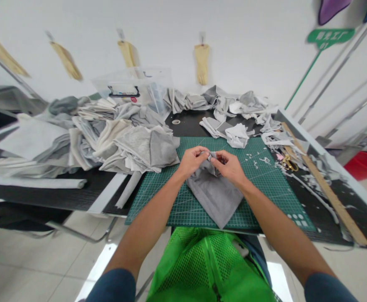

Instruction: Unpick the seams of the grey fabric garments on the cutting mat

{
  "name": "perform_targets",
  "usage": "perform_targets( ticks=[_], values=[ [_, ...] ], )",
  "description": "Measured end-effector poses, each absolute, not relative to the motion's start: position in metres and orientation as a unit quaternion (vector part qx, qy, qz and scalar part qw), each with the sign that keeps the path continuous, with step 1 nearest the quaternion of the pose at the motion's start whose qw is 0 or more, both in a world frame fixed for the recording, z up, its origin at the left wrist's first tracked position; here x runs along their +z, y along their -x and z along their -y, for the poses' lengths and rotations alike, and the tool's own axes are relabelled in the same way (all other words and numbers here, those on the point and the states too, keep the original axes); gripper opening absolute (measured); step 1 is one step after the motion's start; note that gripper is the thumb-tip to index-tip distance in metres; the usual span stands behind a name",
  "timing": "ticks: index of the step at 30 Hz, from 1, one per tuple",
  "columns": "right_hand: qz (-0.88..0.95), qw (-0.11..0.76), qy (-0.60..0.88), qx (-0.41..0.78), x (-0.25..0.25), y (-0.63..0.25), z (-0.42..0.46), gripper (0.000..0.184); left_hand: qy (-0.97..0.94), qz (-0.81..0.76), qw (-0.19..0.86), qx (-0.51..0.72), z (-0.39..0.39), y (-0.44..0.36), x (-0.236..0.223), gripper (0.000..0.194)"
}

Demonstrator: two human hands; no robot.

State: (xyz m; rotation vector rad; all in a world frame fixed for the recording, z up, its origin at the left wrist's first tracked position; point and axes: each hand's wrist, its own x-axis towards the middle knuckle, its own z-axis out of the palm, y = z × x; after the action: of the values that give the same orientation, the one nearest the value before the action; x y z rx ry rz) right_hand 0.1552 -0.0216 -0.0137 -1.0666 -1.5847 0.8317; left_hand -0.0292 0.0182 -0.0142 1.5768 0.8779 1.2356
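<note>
A grey fabric piece (pixel 214 197) lies on the green cutting mat (pixel 261 184), its far end bunched up between both hands. My left hand (pixel 191 161) pinches that far end from the left, fingers curled closed on the cloth. From the right, my right hand (pixel 230 167) grips the same bunched edge, thumb and fingers pressed together on it. The two hands almost touch over the middle of the mat.
A big heap of grey and beige fabric pieces (pixel 108 138) covers the table's left. More cloth (pixel 227 105) lies at the back, by a clear plastic box (pixel 133 86). Scissors (pixel 288 163), a long wooden ruler (pixel 324 188) and fabric scraps lie at right. A red bin (pixel 365 163) sits beyond the table.
</note>
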Motion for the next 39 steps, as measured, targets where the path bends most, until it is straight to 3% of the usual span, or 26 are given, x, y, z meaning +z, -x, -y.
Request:
perform_targets(
  ticks=[6, 13, 16, 22, 26, 30, 39],
  values=[
    [0.577, 0.532, 0.444, 0.432, -0.021, -0.159, 0.018, 0.045, -0.655, -0.372, 0.428, 0.499, -0.021, 0.030, -0.018, 0.030],
    [0.691, 0.492, 0.459, 0.264, -0.015, -0.155, 0.022, 0.050, -0.668, -0.407, 0.385, 0.490, -0.018, 0.030, -0.013, 0.029],
    [0.685, 0.494, 0.472, 0.252, -0.016, -0.154, 0.021, 0.037, -0.672, -0.407, 0.388, 0.481, -0.015, 0.028, -0.011, 0.030],
    [0.582, 0.570, 0.446, 0.372, -0.020, -0.156, 0.018, 0.037, -0.676, -0.363, 0.426, 0.479, -0.011, 0.028, -0.011, 0.033],
    [0.538, 0.574, 0.441, 0.431, -0.019, -0.155, 0.019, 0.041, -0.683, -0.343, 0.429, 0.481, -0.012, 0.028, -0.014, 0.047],
    [0.527, 0.586, 0.422, 0.448, -0.018, -0.158, 0.021, 0.033, -0.667, -0.380, 0.407, 0.494, -0.015, 0.029, -0.017, 0.041],
    [0.654, 0.495, 0.479, 0.311, -0.029, -0.177, 0.006, 0.044, -0.645, -0.400, 0.413, 0.504, -0.016, 0.031, -0.014, 0.035]
  ],
)
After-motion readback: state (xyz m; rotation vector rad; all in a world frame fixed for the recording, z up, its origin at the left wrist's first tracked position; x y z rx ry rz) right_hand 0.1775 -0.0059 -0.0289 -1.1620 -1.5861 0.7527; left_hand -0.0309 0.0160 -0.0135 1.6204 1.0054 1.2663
